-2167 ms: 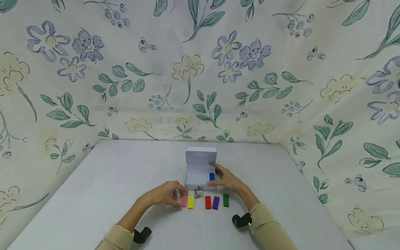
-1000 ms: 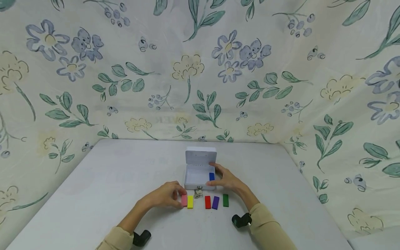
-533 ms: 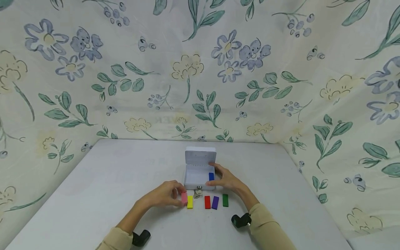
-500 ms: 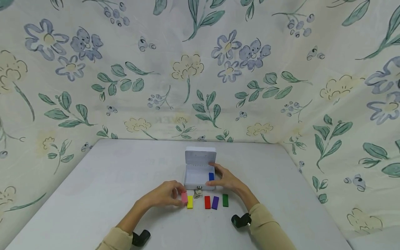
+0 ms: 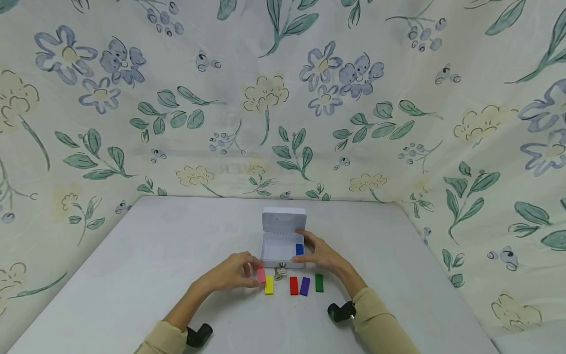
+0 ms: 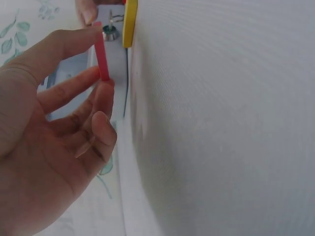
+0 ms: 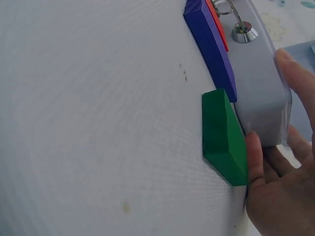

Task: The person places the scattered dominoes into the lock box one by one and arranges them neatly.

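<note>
My left hand [image 5: 236, 272] pinches a pink block [image 5: 261, 275] between thumb and fingertips. In the left wrist view the pink block [image 6: 101, 54] is held up off the table by its ends, the other fingers loosely bent. A white metal cash box [image 5: 269, 263] stands with its lid raised, a blue block [image 5: 299, 249] lying inside on the right. My right hand [image 5: 323, 254] holds the box's right side, thumb on the front rim and a finger back near the lid. In the right wrist view the thumb of the right hand [image 7: 288, 191] presses the rim close to the lock.
A yellow block [image 5: 269, 285], a red block [image 5: 294, 285], a purple block [image 5: 304, 286] and a green block [image 5: 319, 283] lie in a row before the box. Keys [image 5: 280, 272] hang from its front lock. A floral cloth [image 5: 283, 98] stands behind the white table [image 5: 199, 221].
My left hand has closed on the pink block, lifted it from the table and moved it slightly forward toward the box. My right hand has stayed on the box.
</note>
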`<control>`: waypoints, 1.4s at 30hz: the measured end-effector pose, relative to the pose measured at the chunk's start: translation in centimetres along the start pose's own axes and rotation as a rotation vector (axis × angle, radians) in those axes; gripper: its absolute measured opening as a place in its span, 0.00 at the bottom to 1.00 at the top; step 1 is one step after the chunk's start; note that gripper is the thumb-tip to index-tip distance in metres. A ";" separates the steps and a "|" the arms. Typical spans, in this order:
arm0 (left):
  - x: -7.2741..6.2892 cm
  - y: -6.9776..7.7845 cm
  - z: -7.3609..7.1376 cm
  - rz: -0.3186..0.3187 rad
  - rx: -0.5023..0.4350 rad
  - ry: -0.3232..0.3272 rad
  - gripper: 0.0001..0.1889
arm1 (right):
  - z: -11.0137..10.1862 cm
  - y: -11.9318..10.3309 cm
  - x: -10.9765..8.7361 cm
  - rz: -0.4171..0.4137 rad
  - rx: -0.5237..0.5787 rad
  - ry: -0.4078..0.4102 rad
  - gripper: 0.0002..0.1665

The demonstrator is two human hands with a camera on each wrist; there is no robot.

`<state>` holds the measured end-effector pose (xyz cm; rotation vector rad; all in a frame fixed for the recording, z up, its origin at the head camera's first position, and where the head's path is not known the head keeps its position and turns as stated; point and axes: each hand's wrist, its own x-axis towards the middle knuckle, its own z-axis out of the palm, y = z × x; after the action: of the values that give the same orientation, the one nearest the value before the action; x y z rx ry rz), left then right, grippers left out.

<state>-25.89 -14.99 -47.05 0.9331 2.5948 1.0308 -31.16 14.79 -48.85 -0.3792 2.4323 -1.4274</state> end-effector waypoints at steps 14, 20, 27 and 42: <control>0.6 0.7 -0.4 -0.019 0.017 0.056 0.20 | 0.0 0.1 0.1 -0.004 -0.004 -0.006 0.55; 1.1 0.9 -0.6 -0.019 0.006 0.073 0.20 | 0.0 -0.2 0.0 0.004 -0.007 0.007 0.54; 1.5 1.1 -0.7 -0.017 0.018 0.095 0.18 | 0.1 -0.1 0.0 0.007 -0.014 0.008 0.53; 3.3 2.1 -0.8 -0.007 -0.012 0.098 0.19 | 0.0 -0.1 0.0 0.012 0.011 0.007 0.53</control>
<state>-27.74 -12.18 -44.89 0.8917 2.6657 1.1160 -31.09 14.72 -48.77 -0.3578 2.4271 -1.4387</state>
